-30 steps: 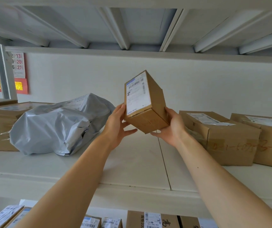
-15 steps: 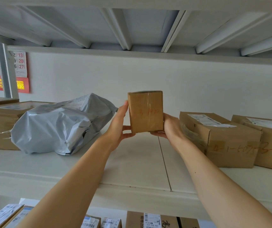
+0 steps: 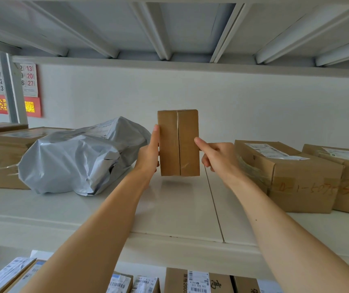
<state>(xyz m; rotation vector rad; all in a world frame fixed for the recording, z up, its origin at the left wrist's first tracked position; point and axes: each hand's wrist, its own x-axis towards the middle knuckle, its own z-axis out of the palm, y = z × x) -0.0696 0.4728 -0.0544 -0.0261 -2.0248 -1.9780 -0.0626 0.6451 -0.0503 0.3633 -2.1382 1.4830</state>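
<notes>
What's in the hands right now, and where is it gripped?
The small cardboard box, by its long sides: left hand flat along the left side, right hand pinching the right edge.

Both my bare forearms reach up and forward, the left forearm (image 3: 97, 225) rising from lower left and the right forearm (image 3: 275, 225) from lower right, wrists nearly straight. My left hand (image 3: 148, 153) stands upright with its fingers (image 3: 155, 136) straight and together, pressed flat along the left side of the small box (image 3: 178, 142). My right hand (image 3: 220, 157) stretches one digit to the box's right edge while its lower fingers curl in; whether any reach behind, I cannot tell.
</notes>
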